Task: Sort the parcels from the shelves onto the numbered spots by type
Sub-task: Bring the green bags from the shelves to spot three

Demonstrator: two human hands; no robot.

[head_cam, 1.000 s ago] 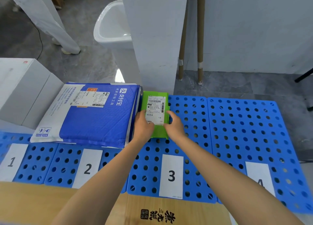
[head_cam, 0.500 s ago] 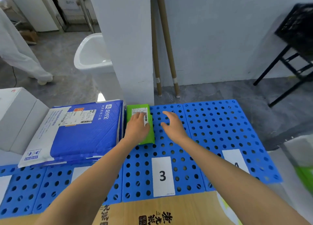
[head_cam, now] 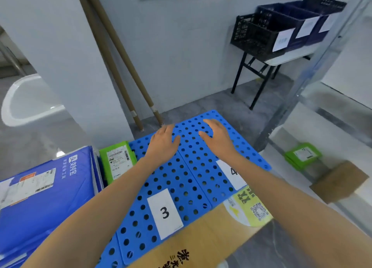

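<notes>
Nearby, the placed green parcel (head_cam: 118, 161) lies beyond label 3 (head_cam: 165, 213). Farther out, our left hand (head_cam: 163, 144) and right hand (head_cam: 217, 138) hover open and empty; the shelf parcel (head_cam: 303, 156) sits off to the right, nearer our right hand.

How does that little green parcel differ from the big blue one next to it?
The green parcel is small and green; the blue parcel is far larger and dark blue. The green parcel's white label covers most of its top; the blue parcel's covers a small part. The blue parcel's wrap has white characters; the green parcel's looks plain. Both lie flat, label up, side by side, untouched by the left hand or right hand.
</notes>
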